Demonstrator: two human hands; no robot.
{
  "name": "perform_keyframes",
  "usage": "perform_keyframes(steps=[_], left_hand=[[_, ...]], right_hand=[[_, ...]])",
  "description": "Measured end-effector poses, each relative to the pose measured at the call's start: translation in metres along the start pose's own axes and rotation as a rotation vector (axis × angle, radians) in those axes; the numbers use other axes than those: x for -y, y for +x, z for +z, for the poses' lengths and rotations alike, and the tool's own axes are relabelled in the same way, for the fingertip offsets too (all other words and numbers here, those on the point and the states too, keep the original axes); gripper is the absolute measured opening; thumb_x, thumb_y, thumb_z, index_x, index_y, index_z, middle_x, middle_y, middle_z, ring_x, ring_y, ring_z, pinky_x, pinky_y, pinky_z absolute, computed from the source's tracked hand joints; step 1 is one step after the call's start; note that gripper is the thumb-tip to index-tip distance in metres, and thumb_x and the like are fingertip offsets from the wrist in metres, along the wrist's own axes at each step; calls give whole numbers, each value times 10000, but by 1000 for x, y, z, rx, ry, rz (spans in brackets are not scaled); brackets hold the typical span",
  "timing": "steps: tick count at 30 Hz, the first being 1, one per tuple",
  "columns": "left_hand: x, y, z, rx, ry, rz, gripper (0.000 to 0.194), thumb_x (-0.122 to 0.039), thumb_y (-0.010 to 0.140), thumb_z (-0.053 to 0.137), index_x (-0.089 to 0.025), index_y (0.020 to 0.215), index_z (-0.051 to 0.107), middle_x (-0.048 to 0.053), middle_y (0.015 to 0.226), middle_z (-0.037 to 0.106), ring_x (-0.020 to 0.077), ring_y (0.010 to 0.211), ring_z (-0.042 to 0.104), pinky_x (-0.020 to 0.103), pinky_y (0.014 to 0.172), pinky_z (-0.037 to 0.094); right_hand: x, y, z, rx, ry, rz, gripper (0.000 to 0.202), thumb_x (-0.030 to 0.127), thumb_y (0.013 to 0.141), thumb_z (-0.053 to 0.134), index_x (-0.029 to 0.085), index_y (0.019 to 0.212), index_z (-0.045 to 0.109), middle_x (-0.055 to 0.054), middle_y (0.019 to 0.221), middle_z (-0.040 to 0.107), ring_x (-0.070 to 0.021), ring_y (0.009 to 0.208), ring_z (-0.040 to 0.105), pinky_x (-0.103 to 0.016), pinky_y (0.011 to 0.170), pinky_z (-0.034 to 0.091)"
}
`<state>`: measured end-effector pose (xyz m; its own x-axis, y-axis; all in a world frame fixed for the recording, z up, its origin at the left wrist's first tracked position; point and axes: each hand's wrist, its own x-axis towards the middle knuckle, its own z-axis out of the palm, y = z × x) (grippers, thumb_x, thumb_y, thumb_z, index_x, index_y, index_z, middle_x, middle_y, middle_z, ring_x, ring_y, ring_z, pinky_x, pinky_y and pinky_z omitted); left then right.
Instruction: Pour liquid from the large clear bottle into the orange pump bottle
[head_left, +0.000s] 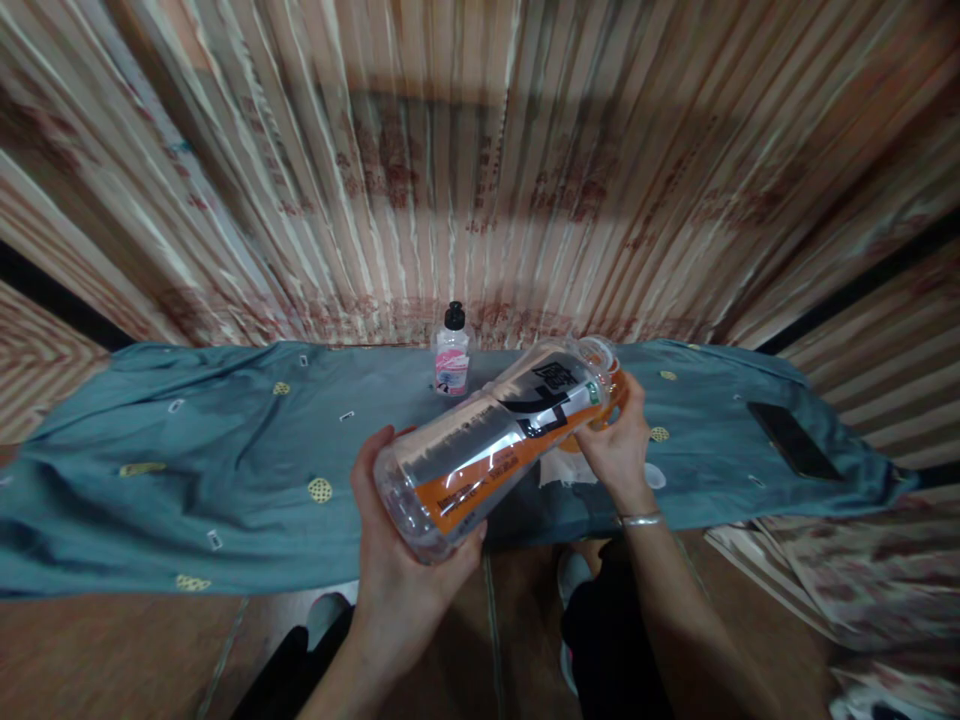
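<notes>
A large clear plastic bottle [487,440] with an orange and black label lies tilted across both hands above the cloth. Its base is at the lower left and its neck at the upper right. My left hand [409,555] is closed around the base. Up by the neck, my right hand [619,440] is closed against the bottle, its fingertips partly hidden. An orange, see-through part [618,390] shows beside these fingers; I cannot tell what it is. Behind the bottle, a small clear bottle [452,360] with a black cap and pink label stands upright.
A teal patterned cloth [255,450] covers the long, narrow table. White tissue [568,468] and a pale round disc [655,475] lie near my right hand. A dark phone [793,440] rests at the right. Striped curtains [465,180] hang close behind.
</notes>
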<state>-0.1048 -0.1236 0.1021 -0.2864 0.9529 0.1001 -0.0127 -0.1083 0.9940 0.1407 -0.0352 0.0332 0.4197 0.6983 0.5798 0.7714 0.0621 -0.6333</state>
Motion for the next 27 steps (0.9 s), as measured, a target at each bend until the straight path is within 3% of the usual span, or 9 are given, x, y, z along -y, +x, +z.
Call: perform_keyframes(steps=[6, 16, 27], left_hand=[[3, 2, -1, -10, -51, -15, 914, -191, 564, 873, -344, 1358, 447, 17, 1222, 621, 268, 1077, 691, 445, 953, 611], [1, 4, -4, 14, -64, -28, 975, -273, 564, 902, -305, 1410, 420, 72, 1329, 603, 277, 1139, 680, 404, 944, 613], [0, 7, -8, 27, -58, -41, 1034, -286, 568, 917, -340, 1465, 406, 58, 1355, 607, 313, 1182, 667, 426, 931, 619]], right_hand=[[-1, 0, 0, 15, 16, 3, 833, 588, 675, 737, 181, 1353, 477, -151, 1227, 685, -325, 1061, 692, -495, 929, 558], [0, -1, -2, 40, 26, 32, 858, 625, 669, 728, 174, 1351, 468, -165, 1241, 663, -351, 1094, 668, -531, 948, 536], [-3, 0, 1, 10, 28, 17, 869, 639, 647, 743, 193, 1345, 482, -153, 1242, 676, -343, 1075, 679, -529, 962, 530]])
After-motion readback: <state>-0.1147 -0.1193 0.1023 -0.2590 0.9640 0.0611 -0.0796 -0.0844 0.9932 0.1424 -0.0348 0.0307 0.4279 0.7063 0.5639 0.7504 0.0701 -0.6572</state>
